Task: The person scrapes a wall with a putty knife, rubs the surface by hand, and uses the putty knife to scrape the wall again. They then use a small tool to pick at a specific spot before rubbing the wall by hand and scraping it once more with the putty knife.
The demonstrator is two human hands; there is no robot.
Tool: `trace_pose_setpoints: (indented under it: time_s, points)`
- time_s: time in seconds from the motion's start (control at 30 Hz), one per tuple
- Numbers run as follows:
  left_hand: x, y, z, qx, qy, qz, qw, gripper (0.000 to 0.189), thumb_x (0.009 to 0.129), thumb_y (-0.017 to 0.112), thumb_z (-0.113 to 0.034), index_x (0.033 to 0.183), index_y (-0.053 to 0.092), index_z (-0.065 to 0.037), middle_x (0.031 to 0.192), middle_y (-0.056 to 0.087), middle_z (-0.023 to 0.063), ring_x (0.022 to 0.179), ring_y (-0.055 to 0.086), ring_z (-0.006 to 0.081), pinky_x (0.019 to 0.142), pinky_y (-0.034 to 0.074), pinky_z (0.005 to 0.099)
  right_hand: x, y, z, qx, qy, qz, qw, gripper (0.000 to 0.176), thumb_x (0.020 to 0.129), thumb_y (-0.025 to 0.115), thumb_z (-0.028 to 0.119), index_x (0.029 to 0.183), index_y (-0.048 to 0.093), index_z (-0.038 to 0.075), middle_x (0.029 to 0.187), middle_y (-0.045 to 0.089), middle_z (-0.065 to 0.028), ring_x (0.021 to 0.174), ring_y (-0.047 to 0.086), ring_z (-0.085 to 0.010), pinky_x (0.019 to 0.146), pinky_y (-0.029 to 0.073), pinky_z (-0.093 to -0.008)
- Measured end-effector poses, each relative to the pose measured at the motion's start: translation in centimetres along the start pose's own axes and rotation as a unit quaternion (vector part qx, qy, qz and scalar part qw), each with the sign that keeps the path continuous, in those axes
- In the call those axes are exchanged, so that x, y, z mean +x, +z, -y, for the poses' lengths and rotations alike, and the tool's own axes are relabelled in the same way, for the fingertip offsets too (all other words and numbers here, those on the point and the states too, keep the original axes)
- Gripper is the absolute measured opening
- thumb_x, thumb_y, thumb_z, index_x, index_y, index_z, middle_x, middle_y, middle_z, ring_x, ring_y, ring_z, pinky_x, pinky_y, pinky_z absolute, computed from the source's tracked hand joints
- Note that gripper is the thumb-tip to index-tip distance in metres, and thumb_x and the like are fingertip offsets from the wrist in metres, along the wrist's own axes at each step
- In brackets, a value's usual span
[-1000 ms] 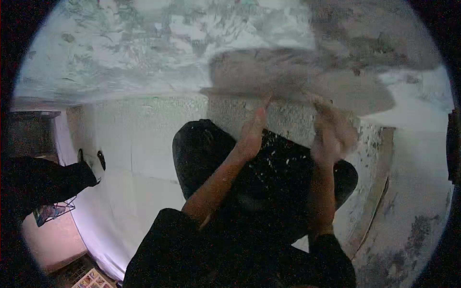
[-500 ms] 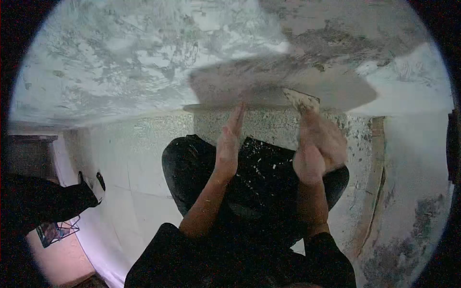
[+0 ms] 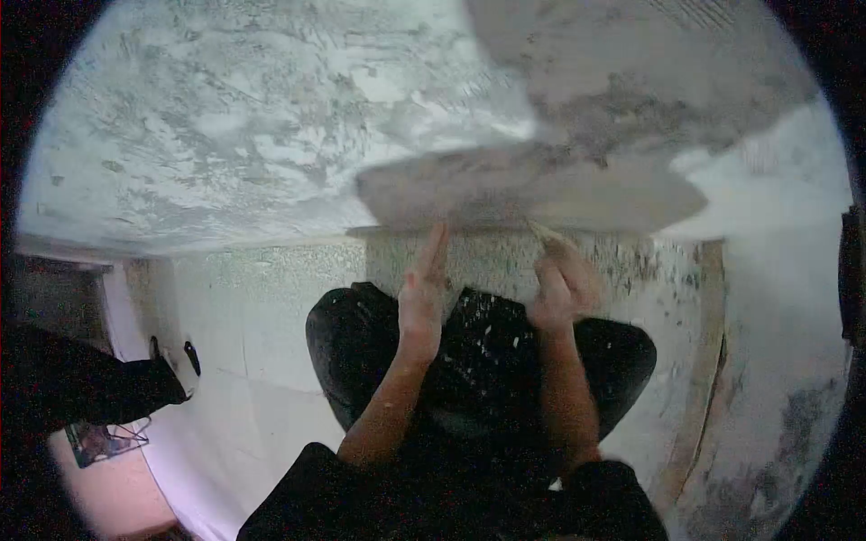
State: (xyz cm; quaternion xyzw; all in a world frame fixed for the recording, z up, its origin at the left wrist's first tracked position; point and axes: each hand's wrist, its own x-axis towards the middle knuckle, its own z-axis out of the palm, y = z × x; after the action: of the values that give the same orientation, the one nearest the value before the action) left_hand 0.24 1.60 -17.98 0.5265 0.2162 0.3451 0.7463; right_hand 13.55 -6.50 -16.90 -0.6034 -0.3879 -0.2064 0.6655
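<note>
Near the foot of the patchy white wall (image 3: 271, 108), my left hand (image 3: 422, 293) has its fingers stretched out towards the surface, holding nothing. My right hand (image 3: 564, 284), slightly blurred, is wrapped round a putty knife (image 3: 545, 232). Its pale blade points at the lower edge of the wall and shows almost edge-on; the handle is hidden in my fingers. A darker grey-brown patch (image 3: 532, 185) spreads over the wall just ahead of both hands. My paint-flecked dark trousers (image 3: 492, 334) lie below and between my forearms.
Speckled floor (image 3: 298, 279) runs along the wall's foot. On the left, another person's dark-clothed leg (image 3: 99, 374) reaches in, near a wire-framed object (image 3: 108, 440). A wooden-looking strip (image 3: 711, 298) stands on the right, beside a stained grey surface (image 3: 794, 433).
My right hand has moved left, closer to my left hand, and the putty knife has turned from showing its flat face to nearly edge-on. The whole view has shifted slightly.
</note>
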Motion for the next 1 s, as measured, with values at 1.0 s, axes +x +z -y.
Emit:
trace_pose_setpoints:
  time_s: [1.0]
  points:
    - [-1.2, 0.8, -0.4, -0.012, -0.008, -0.019, 1.0, 0.065, 0.09, 0.013, -0.047, 0.132, 0.022, 0.001, 0.138, 0.022, 0.0168, 0.13, 0.015, 0.0267, 0.106, 0.004, 0.04, 0.7, -2.4, 0.9, -0.007, 0.001, 0.08, 0.997, 0.02, 0.071, 0.061, 0.021, 0.068, 0.062, 0.001, 0.066, 0.059, -0.0102, 0.057, 0.057, -0.0247, 0.054, 0.046, -0.0297]
